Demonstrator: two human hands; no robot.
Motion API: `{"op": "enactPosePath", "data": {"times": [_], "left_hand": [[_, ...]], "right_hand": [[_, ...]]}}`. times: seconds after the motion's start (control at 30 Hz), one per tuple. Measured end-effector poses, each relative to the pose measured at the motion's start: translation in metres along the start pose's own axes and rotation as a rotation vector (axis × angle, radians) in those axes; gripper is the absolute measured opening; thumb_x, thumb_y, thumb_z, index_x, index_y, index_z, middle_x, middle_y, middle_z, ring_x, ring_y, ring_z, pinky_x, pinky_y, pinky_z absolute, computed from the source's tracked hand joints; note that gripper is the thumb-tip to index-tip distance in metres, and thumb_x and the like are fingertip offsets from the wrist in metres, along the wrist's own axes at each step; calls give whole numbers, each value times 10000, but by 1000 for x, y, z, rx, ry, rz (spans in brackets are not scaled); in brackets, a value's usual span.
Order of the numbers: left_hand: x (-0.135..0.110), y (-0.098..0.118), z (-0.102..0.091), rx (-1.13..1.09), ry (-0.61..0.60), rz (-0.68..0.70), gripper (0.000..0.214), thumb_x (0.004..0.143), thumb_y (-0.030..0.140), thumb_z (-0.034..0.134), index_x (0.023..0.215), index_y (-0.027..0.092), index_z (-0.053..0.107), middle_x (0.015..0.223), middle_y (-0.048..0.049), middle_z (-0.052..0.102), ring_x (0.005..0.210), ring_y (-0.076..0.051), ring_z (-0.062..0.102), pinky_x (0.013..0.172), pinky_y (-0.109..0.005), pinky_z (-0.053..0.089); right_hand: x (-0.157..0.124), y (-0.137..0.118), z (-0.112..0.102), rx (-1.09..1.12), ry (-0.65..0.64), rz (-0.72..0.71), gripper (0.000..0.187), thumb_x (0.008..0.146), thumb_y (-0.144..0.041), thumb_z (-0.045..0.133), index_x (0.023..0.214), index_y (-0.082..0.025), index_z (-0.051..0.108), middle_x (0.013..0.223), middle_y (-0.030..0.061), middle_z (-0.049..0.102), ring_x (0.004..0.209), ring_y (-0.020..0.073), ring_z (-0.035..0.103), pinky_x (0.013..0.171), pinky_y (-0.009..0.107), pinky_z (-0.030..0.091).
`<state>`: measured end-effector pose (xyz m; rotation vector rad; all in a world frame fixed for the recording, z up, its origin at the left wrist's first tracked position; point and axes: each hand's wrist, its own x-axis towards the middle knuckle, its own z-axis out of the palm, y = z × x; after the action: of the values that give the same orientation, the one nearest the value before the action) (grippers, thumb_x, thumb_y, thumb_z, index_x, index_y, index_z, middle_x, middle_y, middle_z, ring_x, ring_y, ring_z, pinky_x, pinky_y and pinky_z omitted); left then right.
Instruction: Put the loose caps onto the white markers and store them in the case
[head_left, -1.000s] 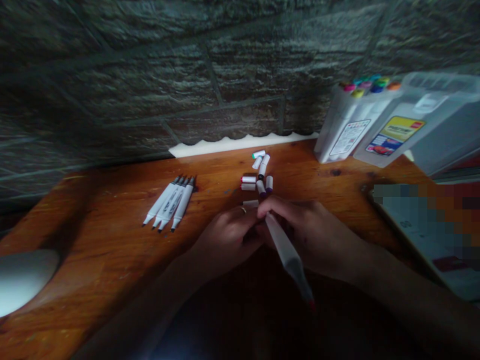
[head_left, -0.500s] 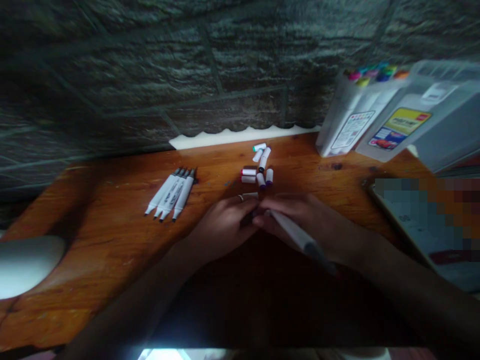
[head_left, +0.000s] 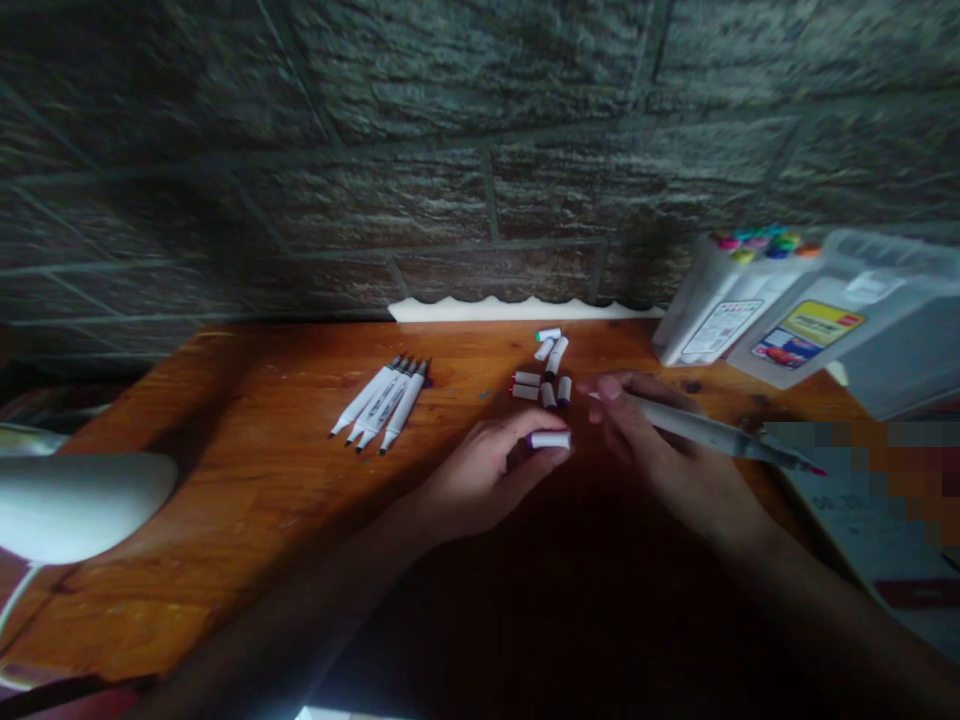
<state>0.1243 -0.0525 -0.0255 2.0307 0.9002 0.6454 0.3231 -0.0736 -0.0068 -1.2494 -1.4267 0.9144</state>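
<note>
My left hand (head_left: pixel 480 470) pinches a white marker cap with a purple end (head_left: pixel 550 440) between thumb and fingers. My right hand (head_left: pixel 645 430) grips a white-and-grey marker (head_left: pixel 705 430) near one end, and its red tip (head_left: pixel 819 470) points right. Just beyond my left fingertips lies a small cluster of loose marker caps (head_left: pixel 544 372), some with red, purple or green ends. Neither hand touches that cluster. Several capless-looking white markers (head_left: pixel 382 405) lie side by side to the left.
A wooden desk (head_left: pixel 225 480) meets a brick-pattern wall (head_left: pixel 375 200) along a white scalloped strip (head_left: pixel 517 310). A clear plastic marker case (head_left: pixel 795 310) stands at the right, by a pixelated tablet or booklet (head_left: pixel 877 500). A white lamp base (head_left: pixel 75 505) sits at the left.
My hands have separated: the left now holds the purple-ended cap, and the right has drawn the marker away to the right. The view has also tilted lower, showing more wall.
</note>
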Motion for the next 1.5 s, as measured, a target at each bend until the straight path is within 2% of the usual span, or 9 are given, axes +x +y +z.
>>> {"op": "enactPosePath", "data": {"times": [0.1,0.2,0.3,0.6,0.83,0.97,1.23,1.4,1.5], "left_hand": [[0,-2,1,-65,29,-29,242,996,359,508,1154,198,595,1111,-46,705,967,-157,660,865,-269,498],[0,-2,1,-112,46,-31,229,990,346,522,1152,193,574,1143,-68,705,1002,-170,662,900,-287,496],[-1,-1,1,-138,57,-19,217,981,334,541,1145,193,566,1140,-71,700,1024,-176,659,917,-295,494],[-4,7,-2,-37,77,41,190,969,308,562,1126,214,613,1067,-17,703,946,-150,660,834,-248,500],[-3,12,-4,-33,78,-18,182,961,308,568,1085,193,636,1016,-12,720,903,-148,670,811,-244,506],[-3,11,-4,-30,98,53,186,937,278,607,1086,174,643,1018,-20,720,900,-147,668,806,-240,502],[-2,11,-3,-41,101,23,175,937,286,608,1069,182,654,1008,-26,734,883,-149,675,798,-242,507],[0,9,-2,-50,84,22,185,922,277,636,1077,185,677,1008,-18,748,876,-142,685,779,-226,506],[0,9,-1,-35,80,19,173,908,278,658,1053,191,696,973,-9,760,826,-135,691,756,-221,506]], "right_hand": [[-2,-7,-1,-13,74,-8,414,970,-511,491,762,-217,694,646,-2,608,579,121,574,477,228,417],[-2,-12,-1,-20,103,-72,264,931,-416,598,771,-220,676,727,-2,668,682,131,642,549,214,474],[-3,-12,0,-47,91,-89,148,879,-328,676,785,-216,651,698,-20,670,604,113,625,513,198,476],[-7,-8,1,-139,51,-180,121,849,-295,731,776,-226,664,654,-40,684,535,89,616,464,165,466],[-9,-11,-2,-187,82,-271,121,839,-256,731,752,-223,654,580,-54,648,459,78,556,401,161,418],[-11,-10,-1,-219,39,-274,116,840,-273,735,764,-221,664,597,-41,650,467,88,555,404,184,412],[-20,-17,-2,-143,180,-295,112,889,-366,681,887,-254,687,756,16,741,601,159,660,521,274,515],[-22,-14,5,-106,183,-209,173,970,-382,561,952,-256,679,672,3,711,585,158,653,572,293,525],[-19,-11,7,-111,206,-184,119,946,-372,602,982,-269,650,782,15,733,635,158,658,582,291,516]]}}
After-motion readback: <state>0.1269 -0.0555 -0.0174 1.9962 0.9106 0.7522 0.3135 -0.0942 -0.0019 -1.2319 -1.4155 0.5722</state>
